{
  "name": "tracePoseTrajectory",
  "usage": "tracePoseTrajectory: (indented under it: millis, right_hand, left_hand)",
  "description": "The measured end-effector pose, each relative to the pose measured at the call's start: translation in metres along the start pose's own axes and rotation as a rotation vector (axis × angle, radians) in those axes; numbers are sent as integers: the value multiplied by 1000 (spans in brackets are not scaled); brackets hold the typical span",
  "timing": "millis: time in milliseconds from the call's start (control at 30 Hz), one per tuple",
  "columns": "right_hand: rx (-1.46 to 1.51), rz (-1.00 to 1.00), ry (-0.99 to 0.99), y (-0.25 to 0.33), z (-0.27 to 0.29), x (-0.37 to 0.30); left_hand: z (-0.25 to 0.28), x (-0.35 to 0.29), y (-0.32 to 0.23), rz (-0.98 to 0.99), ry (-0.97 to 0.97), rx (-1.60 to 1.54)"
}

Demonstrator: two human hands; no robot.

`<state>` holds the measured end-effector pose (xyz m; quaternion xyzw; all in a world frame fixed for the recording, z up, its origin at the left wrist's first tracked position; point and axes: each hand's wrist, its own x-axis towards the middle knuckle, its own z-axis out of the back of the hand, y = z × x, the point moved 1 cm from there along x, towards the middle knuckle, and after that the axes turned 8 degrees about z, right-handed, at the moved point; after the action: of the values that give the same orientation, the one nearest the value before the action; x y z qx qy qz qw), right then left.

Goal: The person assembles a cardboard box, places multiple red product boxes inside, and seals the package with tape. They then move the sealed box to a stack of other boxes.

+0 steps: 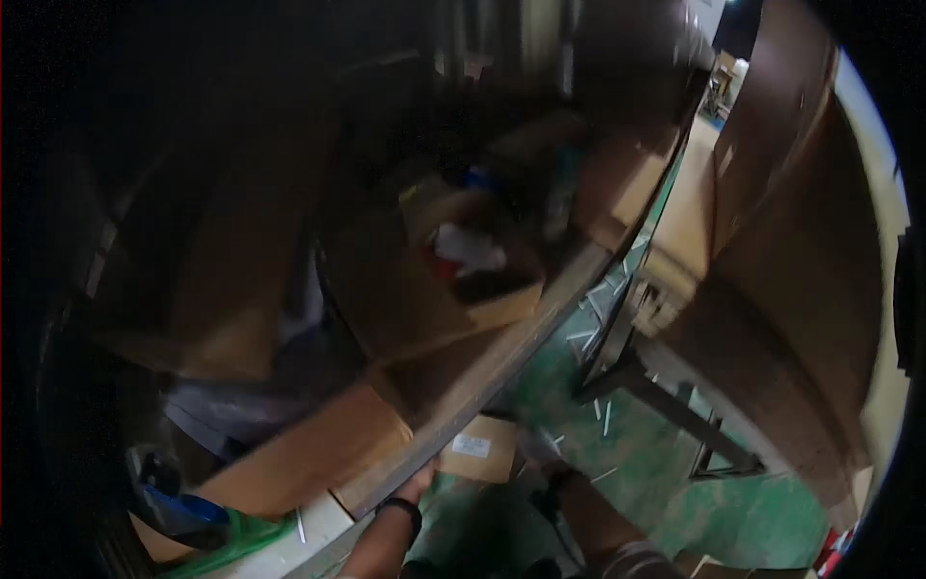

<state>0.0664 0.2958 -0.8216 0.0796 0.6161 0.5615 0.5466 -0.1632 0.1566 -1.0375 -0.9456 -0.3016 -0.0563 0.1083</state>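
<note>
A small brown cardboard box (pixel 492 467) with a white label on its top is held low in front of me, above the green floor. My left hand (pixel 419 481) grips its left side, with the fingers partly hidden by the box and the shelf edge; a dark band circles that wrist. At the box's right side is my right hand (pixel 540 452), smeared by motion but pressed against it. Dark bands ring the right wrist too.
A dim wooden shelf (pixel 569 285) on the left holds open cardboard cartons (pixel 318 449), one with a white-and-red item (pixel 468 249). A dark metal frame (pixel 675 410) stands on the right. Thin white strips (pixel 600 415) litter the green floor (pixel 666 492).
</note>
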Motion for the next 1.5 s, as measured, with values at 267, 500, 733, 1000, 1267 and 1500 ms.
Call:
tracePoseTrajectory:
  millis: [267,500,733,1000,1267,1500]
  right_hand:
    - [-35,290,-255,-198,-23,46]
    - [166,411,-270,-268,-30,20]
    - [980,163,125,-278,-27,-55]
    - [1132,-196,-58,-337,-64,-136]
    - [1201,-272,-44,-326,-44,-153]
    - [1046,-556,-64,-203,-32,-249]
  left_hand:
    - [62,-13,114,177,-1662,1069]
    - [-21,13,136,48,-1566,1091]
    - [-88,-9,220,-399,-1385,702]
    - [-79,39,158,170,-1145,224]
    - [-88,43,216,38,-1173,233]
    - [-219,38,241,19,-1243,104]
